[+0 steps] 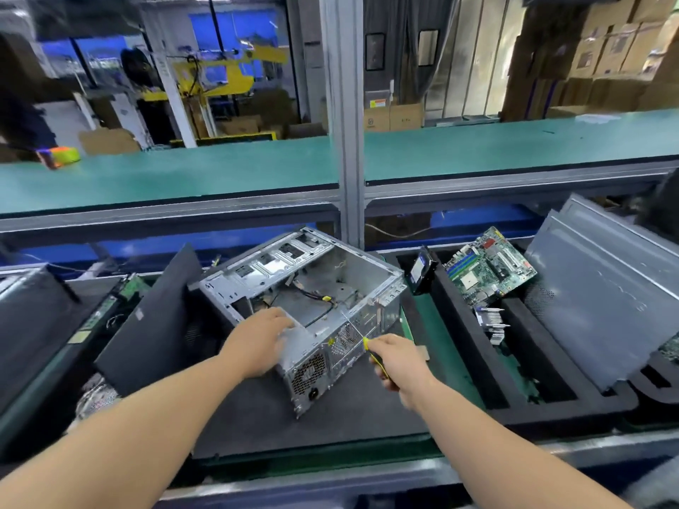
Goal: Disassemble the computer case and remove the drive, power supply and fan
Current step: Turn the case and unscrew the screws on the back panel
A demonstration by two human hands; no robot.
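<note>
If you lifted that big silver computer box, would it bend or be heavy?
The computer case is probably stiff: it looks like folded sheet metal. It is likely fairly light, since its inside is mostly empty. Its bare metal edges may be sharp, and the left hand already steadies it.

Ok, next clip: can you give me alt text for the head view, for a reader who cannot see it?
A person's left hand rests on the power supply in an open metal computer case on a dark foam mat, while the right hand grips a yellow-handled screwdriver at the case's rear panel. A green motherboard leans in a foam tray to the right.
</note>
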